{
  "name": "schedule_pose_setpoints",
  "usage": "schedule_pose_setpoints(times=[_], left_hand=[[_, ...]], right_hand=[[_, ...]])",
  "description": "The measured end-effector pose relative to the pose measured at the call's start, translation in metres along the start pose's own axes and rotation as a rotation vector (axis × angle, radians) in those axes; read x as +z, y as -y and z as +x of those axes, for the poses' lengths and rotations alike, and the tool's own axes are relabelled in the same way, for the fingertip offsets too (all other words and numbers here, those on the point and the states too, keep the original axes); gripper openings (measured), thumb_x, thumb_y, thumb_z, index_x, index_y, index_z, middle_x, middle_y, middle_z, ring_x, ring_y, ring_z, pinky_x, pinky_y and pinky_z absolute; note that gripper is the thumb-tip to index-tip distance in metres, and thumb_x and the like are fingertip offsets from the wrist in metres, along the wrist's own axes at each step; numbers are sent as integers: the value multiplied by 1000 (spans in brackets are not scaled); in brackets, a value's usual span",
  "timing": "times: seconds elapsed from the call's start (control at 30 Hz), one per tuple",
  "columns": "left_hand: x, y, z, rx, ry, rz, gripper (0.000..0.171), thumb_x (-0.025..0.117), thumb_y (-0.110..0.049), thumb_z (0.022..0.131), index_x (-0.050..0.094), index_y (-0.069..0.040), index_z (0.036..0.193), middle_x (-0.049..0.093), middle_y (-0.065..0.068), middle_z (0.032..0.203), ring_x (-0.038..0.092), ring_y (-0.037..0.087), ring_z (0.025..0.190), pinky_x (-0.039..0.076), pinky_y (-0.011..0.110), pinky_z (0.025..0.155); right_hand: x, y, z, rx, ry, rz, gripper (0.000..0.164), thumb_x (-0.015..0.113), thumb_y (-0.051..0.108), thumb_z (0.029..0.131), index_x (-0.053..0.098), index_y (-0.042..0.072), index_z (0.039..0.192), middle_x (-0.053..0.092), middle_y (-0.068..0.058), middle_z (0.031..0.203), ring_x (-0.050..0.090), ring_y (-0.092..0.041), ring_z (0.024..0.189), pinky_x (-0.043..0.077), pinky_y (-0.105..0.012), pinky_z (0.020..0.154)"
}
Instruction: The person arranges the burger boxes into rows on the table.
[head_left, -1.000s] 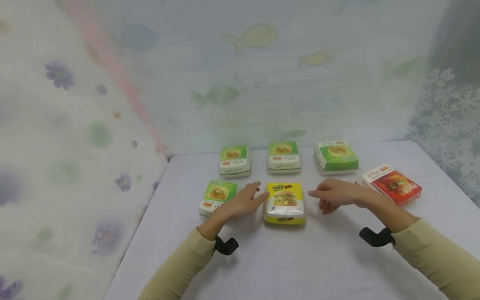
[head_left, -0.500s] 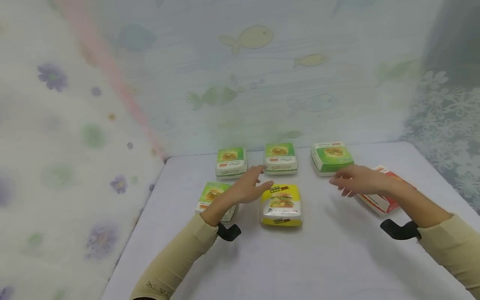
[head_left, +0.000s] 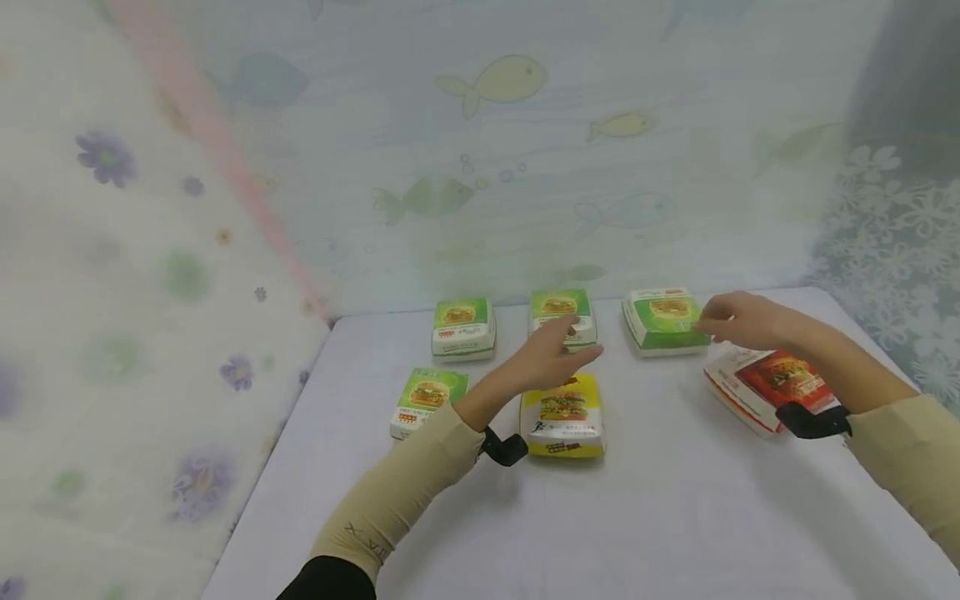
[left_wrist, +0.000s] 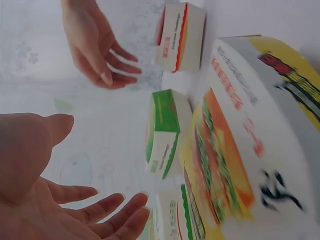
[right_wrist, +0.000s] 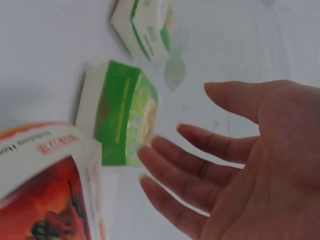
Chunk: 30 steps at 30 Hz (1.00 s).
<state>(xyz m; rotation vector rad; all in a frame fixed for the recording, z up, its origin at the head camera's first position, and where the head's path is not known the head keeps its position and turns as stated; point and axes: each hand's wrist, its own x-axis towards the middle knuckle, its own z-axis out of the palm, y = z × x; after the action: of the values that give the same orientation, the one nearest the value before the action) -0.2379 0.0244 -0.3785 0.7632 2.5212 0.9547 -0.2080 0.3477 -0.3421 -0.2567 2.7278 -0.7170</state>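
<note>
My left hand (head_left: 551, 358) hovers above the far edge of a yellow and white burger box (head_left: 562, 421), fingers extended and holding nothing. Just beyond it stands a green and white burger box (head_left: 557, 302), partly covered by that hand. My right hand (head_left: 742, 319) is nearest to the back right green burger box (head_left: 663, 318); whether it touches the box is unclear in the head view. In the right wrist view the fingers (right_wrist: 187, 187) are spread, the palm holds nothing, and a gap shows beside the box. Below my right forearm lies a tilted red and white burger box (head_left: 750, 387), partly hidden.
Two more green burger boxes stand on the left, one at the back (head_left: 462, 329) and one nearer (head_left: 427, 396). A white cloth covers the table (head_left: 637, 517). Printed fabric hangs behind (head_left: 360, 125) and to the left (head_left: 135, 333).
Both hands have moved right and farther from me. The left has passed from beside the yellow box to above its far edge; the right has gone toward the back right green box.
</note>
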Motion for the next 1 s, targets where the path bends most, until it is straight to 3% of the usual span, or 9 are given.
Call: schedule_pose_setpoints(times=[0.2, 0.43, 0.53, 0.63, 0.67, 0.8, 0.87, 1.0], left_hand=[[17, -21, 26, -54, 14, 20, 74, 51, -52, 105, 30, -9, 161, 52, 11, 151, 52, 25, 137, 46, 40, 109], [29, -41, 63, -162, 77, -21, 70, 51, -47, 106, 30, -6, 160, 45, 9, 157, 45, 22, 143, 42, 37, 113], [34, -45, 77, -157, 94, -173, 55, 54, -38, 107, 46, -7, 152, 62, 8, 133, 62, 16, 112, 52, 30, 95], [42, -46, 89, -158, 103, -313, 40, 57, -30, 107, 58, -5, 138, 66, 13, 106, 58, 17, 79, 53, 33, 79], [46, -46, 93, -175, 102, -344, 39, 57, -30, 107, 59, -4, 136, 65, 13, 103, 57, 17, 74, 54, 32, 77], [63, -48, 108, -327, 58, -366, 60, 59, -39, 104, 45, 2, 146, 60, 15, 133, 68, 21, 88, 53, 37, 98], [71, -48, 115, -403, 21, -401, 70, 60, -42, 103, 34, -3, 155, 54, 12, 142, 70, 22, 93, 51, 35, 101], [86, -48, 124, -496, -55, -472, 72, 60, -43, 103, 30, -7, 158, 59, 11, 124, 69, 24, 92, 54, 35, 94]], right_hand=[[-13, -17, 27, 48, -59, -124, 49, 57, 23, 104, 46, -20, 125, 58, -40, 114, 59, -53, 103, 53, -61, 84], [-21, -29, 62, 60, -39, -96, 61, 52, 24, 105, 31, -20, 143, 39, -48, 137, 41, -64, 126, 41, -73, 100], [-20, -31, 74, 55, -31, -90, 63, 50, 24, 106, 29, -17, 148, 30, -47, 146, 30, -64, 134, 31, -75, 106], [-15, -33, 83, 69, -10, -62, 65, 47, 27, 107, 26, -17, 150, 21, -46, 151, 20, -64, 139, 23, -76, 110], [-13, -34, 86, 78, -2, -48, 66, 46, 28, 107, 25, -17, 151, 18, -45, 153, 17, -64, 140, 21, -76, 110], [-8, -41, 94, 100, 24, -10, 67, 43, 29, 108, 21, -16, 153, 14, -45, 154, 13, -64, 141, 18, -77, 111], [-6, -43, 97, 104, 32, -9, 66, 41, 28, 108, 21, -17, 152, 15, -45, 154, 14, -64, 141, 18, -76, 112], [-1, -47, 99, 99, 43, -9, 63, 39, 25, 108, 21, -19, 151, 18, -46, 152, 16, -64, 141, 18, -74, 113]])
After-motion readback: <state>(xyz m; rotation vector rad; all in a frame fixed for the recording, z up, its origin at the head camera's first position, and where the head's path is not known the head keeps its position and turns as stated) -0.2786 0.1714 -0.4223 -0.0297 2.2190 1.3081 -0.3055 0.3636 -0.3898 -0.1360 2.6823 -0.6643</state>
